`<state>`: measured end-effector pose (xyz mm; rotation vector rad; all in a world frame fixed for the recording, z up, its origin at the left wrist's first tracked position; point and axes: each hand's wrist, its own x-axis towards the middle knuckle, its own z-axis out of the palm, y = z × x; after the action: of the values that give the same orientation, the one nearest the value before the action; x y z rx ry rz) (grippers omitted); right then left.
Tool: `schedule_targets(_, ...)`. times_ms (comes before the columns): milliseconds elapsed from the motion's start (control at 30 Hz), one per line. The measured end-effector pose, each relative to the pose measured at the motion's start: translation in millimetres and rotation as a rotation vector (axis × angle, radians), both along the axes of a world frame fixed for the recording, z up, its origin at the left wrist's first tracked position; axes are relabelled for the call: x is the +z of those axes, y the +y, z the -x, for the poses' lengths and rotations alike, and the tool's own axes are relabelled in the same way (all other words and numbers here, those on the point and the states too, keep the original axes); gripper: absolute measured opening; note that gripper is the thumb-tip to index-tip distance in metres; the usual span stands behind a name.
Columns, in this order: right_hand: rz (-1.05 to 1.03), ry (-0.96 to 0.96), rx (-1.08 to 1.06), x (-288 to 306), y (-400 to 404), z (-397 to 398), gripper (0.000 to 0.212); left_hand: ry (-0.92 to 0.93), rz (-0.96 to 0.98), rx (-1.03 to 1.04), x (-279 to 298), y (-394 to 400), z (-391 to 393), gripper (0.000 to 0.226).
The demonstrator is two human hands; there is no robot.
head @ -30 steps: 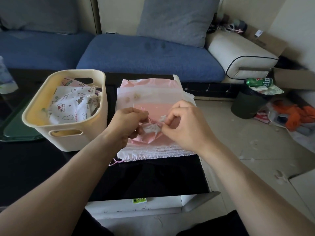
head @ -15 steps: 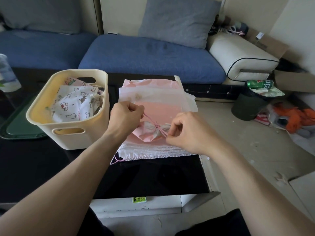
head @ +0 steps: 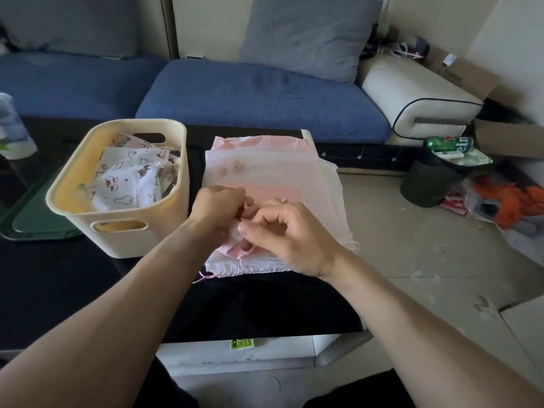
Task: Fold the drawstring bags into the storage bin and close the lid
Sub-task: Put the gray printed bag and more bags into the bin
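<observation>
Two hands fuss with a pink string on a soft little bag

The left hand [head: 216, 209] and the right hand [head: 282, 231] are both curled up tight, close together, and they look like they pinch the thin pink drawstring [head: 242, 254] of a small pink bag [head: 228, 245]. That bag sits on top of a stack of pink and white bags [head: 265, 169] on the black table [head: 88, 290]. I think the bags are very light, soft and floppy, so they will sag if you lift one corner. It is best to hold a bag by two edges, or by the bunched top where the string runs. The cream storage bin [head: 123, 231] stands just beside the stack, with printed bags [head: 126, 184] already inside. A green tray [head: 32, 222] pokes out behind the bin; it may be the lid. A blue sofa [head: 250, 95] sits behind, and a dark trash bin [head: 426, 184] stands on the messy floor.
</observation>
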<state>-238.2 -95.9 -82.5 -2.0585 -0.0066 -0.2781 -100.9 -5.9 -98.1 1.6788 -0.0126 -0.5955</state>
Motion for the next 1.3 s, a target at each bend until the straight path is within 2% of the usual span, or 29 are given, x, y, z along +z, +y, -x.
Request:
schedule_targets(100,-0.046,0.003,-0.035,2,6,0,0.045,0.044,-0.040,0.063,2,-1,-1,0.028)
schedule_targets(233,-0.042,0.014,-0.057,7,11,1,0.043,0.015,0.013,0.149,5,-3,-4,0.030)
schedule_targets(300,0.029,-0.007,-0.044,9,16,2,0.038,0.025,0.025,0.154,5,-2,-7,0.030)
schedule_targets(400,0.254,-0.039,-0.051,8,20,4,0.033,0.047,0.007,0.106,8,-2,-9,0.029)
schedule_targets(500,0.281,-0.053,-0.053,10,19,3,0.034,0.077,-0.006,0.099,10,-2,-9,0.032)
schedule_targets(533,0.284,-0.054,-0.053,10,18,3,0.035,0.052,-0.030,0.091,10,-2,-8,0.031)
schedule_targets(600,0.210,-0.041,-0.049,10,15,2,0.034,-0.111,-0.059,0.053,6,-4,-7,0.026)
schedule_targets(667,0.020,-0.009,-0.056,10,9,3,0.032,-0.316,-0.067,-0.011,1,1,-3,0.024)
schedule_targets(733,-0.113,-0.025,-0.085,9,-1,5,0.030,-0.390,-0.028,-0.110,-1,7,-3,0.026)
schedule_targets(800,-0.135,-0.067,-0.173,7,-11,4,0.025,-0.343,-0.016,-0.266,0,9,-9,0.040)
schedule_targets(900,-0.186,-0.056,-0.269,-1,-22,0,0.015,-0.210,-0.094,-0.551,6,15,-15,0.080)
schedule_targets(933,-0.206,-0.043,-0.302,-3,-25,-1,0.016,-0.210,-0.129,-0.659,6,18,-15,0.085)
schedule_targets(1000,-0.250,-0.033,-0.362,-5,-34,-2,0.026,-0.301,-0.157,-0.810,7,25,-14,0.069)
schedule_targets(1067,-0.255,-0.020,-0.426,-3,-46,-2,0.039,-0.404,-0.162,-0.866,6,27,-15,0.050)
schedule_targets(1167,-0.228,0.109,-0.448,-5,-69,-1,0.058,-0.482,-0.138,-0.719,0,23,-14,0.041)
schedule_targets(1300,-0.180,0.511,-0.269,-18,-87,0,0.077,-0.555,-0.140,-0.396,-10,11,-15,0.043)
